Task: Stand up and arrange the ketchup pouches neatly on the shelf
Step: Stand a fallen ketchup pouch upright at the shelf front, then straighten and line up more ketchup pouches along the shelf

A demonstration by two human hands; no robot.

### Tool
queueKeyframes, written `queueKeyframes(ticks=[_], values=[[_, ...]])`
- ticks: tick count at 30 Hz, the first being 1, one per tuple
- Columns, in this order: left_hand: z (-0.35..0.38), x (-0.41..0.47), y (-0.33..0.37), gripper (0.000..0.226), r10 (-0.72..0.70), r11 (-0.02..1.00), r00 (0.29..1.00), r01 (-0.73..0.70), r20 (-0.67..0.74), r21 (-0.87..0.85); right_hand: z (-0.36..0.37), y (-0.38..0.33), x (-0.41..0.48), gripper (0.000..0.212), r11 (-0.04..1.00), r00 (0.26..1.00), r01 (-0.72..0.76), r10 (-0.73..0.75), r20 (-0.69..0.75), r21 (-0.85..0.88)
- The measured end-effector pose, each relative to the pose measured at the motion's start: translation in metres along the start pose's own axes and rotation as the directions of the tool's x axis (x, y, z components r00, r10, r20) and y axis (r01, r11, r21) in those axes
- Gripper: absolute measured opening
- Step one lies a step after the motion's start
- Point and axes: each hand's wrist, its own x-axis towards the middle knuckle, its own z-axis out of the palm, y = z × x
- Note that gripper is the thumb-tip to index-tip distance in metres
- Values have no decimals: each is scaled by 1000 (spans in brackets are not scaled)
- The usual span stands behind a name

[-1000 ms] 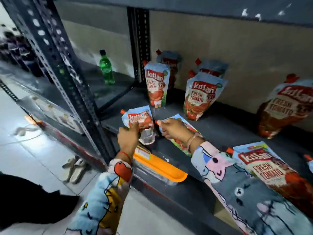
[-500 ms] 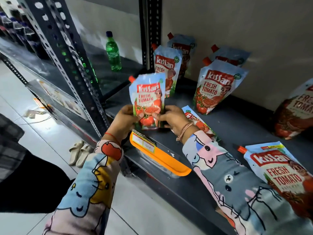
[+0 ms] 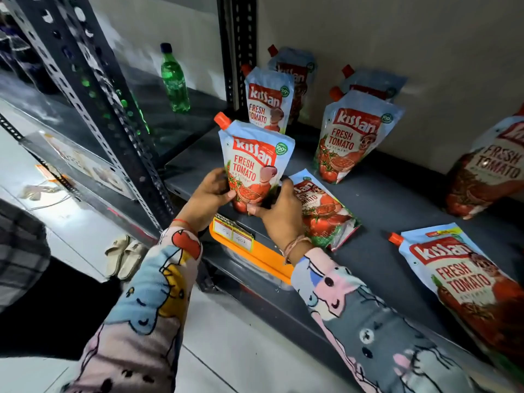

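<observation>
Both hands, left hand (image 3: pixel 208 194) and right hand (image 3: pixel 279 212), grip the upright pouch (image 3: pixel 255 163) at its base, directly before the standing row behind.

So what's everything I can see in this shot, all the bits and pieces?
held pouch: one, pale blue and red, upright at the shelf's front left corner.
standing pouches: five, same colours, along the back wall; the far-right one leans.
flat pouches: two, lying on the shelf, one beside the right hand, one at front right.
shelf: one, dark grey metal.
green bottle: one, upright in the next bay to the left.
orange price tag holder: one, on the shelf's front edge.
sandals: one beige pair, on the floor.
left hand, right hand: both in a grip on the held pouch.
</observation>
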Motion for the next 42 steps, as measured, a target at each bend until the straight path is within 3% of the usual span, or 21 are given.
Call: queueKeyframes(ticks=[2, 3, 4, 5, 6, 8, 10, 12, 15, 17, 21, 23, 25, 29, 35, 39, 42], values=[[7, -21, -2, 41, 107, 979, 960, -57, -259, 194, -23, -2, -8, 56, 996, 997, 46, -50, -57, -72], [15, -34, -4, 31, 218, 942, 888, -83, -404, 326, -40, 0, -9, 45, 982, 981, 114, -136, -141, -154], [29, -47, -4, 19, 297, 915, 825, -102, -481, 390, -60, 5, -8, 33, 958, 952, 157, -211, -221, -241], [46, -58, -4, 15, 305, 918, 818, -116, -487, 380, -80, 9, -3, 25, 928, 943, 143, -233, -237, -343], [66, -65, -3, 21, 227, 951, 862, -96, -453, 293, -99, 12, 5, 24, 889, 969, 79, -174, -174, -451], [106, -68, 1, 28, -114, 993, 951, 116, -289, -10, -123, 19, 23, 42, 811, 985, -112, 165, 41, -574], [133, -61, 5, 31, -363, 927, 922, 343, -131, -153, -127, 24, 28, 57, 825, 870, -295, 441, 222, -482], [146, -54, 5, 28, -386, 913, 918, 367, -91, -177, -123, 33, 27, 58, 858, 810, -407, 497, 311, -312], [152, -54, 0, 29, -340, 930, 937, 325, -74, -170, -122, 46, 23, 46, 923, 857, -353, 384, 344, -151], [150, -58, -2, 32, -310, 942, 949, 301, -49, -148, -122, 54, 17, 41, 960, 915, -261, 279, 290, -100], [142, -62, 1, 45, -128, 992, 991, 128, -29, 3, -114, 69, -15, 26, 997, 999, -54, 54, 9, 55], [135, -56, 4, 52, -8, 992, 1000, 12, -29, 124, -107, 68, -28, 24, 996, 993, 33, -22, -118, 88], [127, -46, 4, 56, 28, 995, 999, -25, -31, 93, -95, 69, -33, 31, 995, 988, 37, -22, -154, 94], [111, -35, -9, 53, 32, 999, 999, -32, 21, 20, -70, 71, -40, 38, 998, 985, 57, -56, -163, 3], [110, -39, -19, 48, 87, 987, 994, -95, 64, 131, -64, 67, -44, 40, 999, 988, 20, -26, -152, -40], [120, -63, -33, 46, 225, 926, 968, -178, -109, 334, -62, 67, -65, 73, 1000, 988, 27, -28, -153, -7], [142, -94, -44, 45, 329, 860, 912, -183, -244, 476, -69, 76, -97, 72, 951, 939, 121, -202, -279, -283]])
